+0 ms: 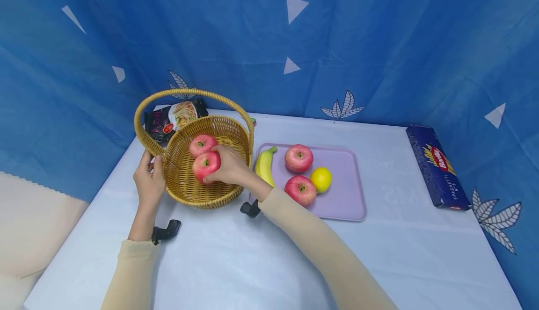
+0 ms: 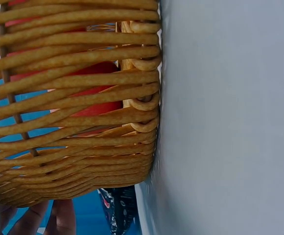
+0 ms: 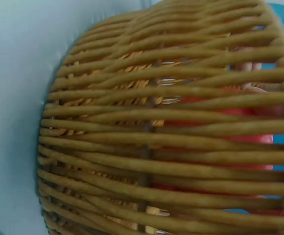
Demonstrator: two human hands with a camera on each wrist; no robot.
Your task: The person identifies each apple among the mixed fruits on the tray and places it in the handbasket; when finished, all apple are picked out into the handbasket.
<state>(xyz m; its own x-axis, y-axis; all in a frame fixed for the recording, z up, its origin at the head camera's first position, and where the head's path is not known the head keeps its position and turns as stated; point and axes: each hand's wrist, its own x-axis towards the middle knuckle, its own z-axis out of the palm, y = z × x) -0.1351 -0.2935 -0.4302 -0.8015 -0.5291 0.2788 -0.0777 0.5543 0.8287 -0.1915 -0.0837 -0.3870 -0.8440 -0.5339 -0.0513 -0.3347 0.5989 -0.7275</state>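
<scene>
In the head view a wicker basket (image 1: pixel 181 186) with a tall handle stands at the left of the table. Inside it lies one apple (image 1: pixel 202 145). The right hand (image 1: pixel 230 166) reaches over the basket's right rim and grips a second apple (image 1: pixel 206 166) in front of the first. At the left rim, near the foot of the handle, the left hand (image 1: pixel 150 181) holds the basket's side. The left wrist view shows fingers (image 2: pixel 63 218) at the wicker wall (image 2: pixel 73 127). Through the weave in the right wrist view, red apple (image 3: pixel 220 105) shows; the right hand is mostly hidden there.
Right of the basket, a purple tray (image 1: pixel 343 198) holds a banana (image 1: pixel 264 166), two apples (image 1: pixel 299 158) and a yellow lemon-like fruit (image 1: pixel 321 180). A dark noodle packet (image 1: pixel 157 122) lies behind the basket. A blue spaghetti box (image 1: pixel 438 167) lies at the far right.
</scene>
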